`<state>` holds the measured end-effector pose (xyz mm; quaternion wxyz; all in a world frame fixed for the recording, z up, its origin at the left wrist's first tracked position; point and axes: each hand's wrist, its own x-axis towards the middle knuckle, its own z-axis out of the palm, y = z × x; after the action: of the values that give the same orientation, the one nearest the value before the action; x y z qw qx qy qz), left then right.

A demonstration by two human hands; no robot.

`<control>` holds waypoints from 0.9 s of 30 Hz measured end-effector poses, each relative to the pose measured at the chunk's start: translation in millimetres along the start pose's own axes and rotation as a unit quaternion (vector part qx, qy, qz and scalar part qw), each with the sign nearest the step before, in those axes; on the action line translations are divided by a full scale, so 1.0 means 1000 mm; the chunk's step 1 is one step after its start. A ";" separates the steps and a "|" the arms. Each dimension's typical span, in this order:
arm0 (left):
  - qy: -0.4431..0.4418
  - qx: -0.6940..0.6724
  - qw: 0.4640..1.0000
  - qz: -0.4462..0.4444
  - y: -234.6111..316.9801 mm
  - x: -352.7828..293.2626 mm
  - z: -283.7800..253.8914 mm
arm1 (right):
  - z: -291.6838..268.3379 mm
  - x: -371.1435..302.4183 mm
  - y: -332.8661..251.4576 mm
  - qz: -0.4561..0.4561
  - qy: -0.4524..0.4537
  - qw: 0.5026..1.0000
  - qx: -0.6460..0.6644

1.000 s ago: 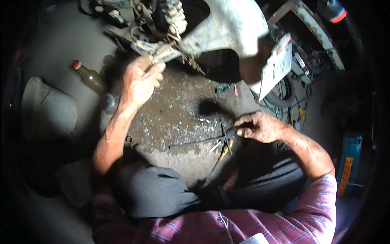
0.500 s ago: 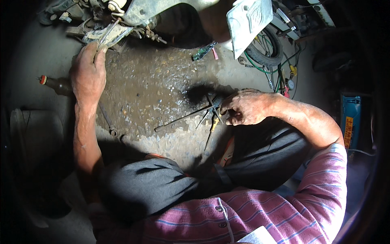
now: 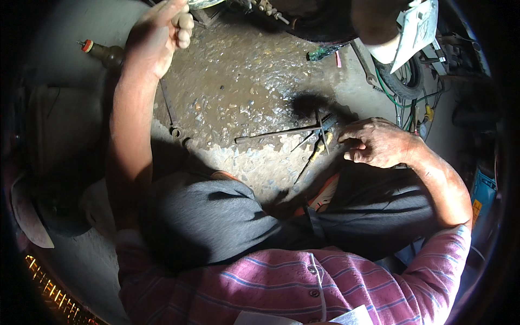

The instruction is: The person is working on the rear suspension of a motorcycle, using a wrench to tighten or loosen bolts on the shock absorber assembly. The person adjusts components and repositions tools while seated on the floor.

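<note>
Reaching up to the top edge of the view, the left hand (image 3: 162,32) has its fingers curled against a pale metal part (image 3: 203,3) of the machine above; most of that part is cut off, so I cannot tell whether the hand truly grips it or only presses on it. The right hand (image 3: 379,142) hovers low over the oil-stained concrete floor (image 3: 244,81), fingers loosely bent and holding nothing, its fingertips just beside a long dark steel T-handled socket wrench (image 3: 281,132) that lies flat among a small cluster of thin hand tools (image 3: 314,149). That wrench looks stiff and fairly heavy for its slimness, and probably greasy, so the cross-handle end nearest the right hand seems the surest place to take hold. A slim open-ended spanner (image 3: 168,108) lies by the left forearm, and a brown glass bottle with an orange cap (image 3: 103,51) lies well apart at upper left.
</note>
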<state>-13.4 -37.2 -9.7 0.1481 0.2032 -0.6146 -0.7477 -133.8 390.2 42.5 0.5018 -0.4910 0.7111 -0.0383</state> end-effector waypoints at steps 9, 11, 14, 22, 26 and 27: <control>0.116 0.295 0.904 0.288 0.018 -0.014 0.033 | -0.003 0.006 -0.001 0.029 -0.007 0.999 -0.020; 0.075 0.220 0.948 0.218 0.020 -0.008 0.029 | -0.005 0.009 -0.004 0.048 -0.008 0.999 -0.009; 0.032 0.138 0.977 0.158 0.019 -0.003 0.030 | -0.005 0.009 -0.006 0.056 -0.016 0.998 -0.023; 0.172 0.479 0.748 0.427 0.012 -0.019 0.047 | -0.017 0.003 0.019 0.076 0.002 0.997 0.012; 0.138 0.370 0.837 0.378 0.009 -0.016 0.049 | -0.030 -0.003 0.041 0.136 0.047 0.989 0.023; 0.122 0.324 0.869 0.353 0.009 -0.016 0.050 | -0.034 -0.005 0.046 0.127 0.051 0.990 0.028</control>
<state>-23.8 11.4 9.2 0.4017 0.0994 -0.8302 -0.3734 -189.4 402.9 37.4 0.4791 -0.3800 0.7910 -0.0197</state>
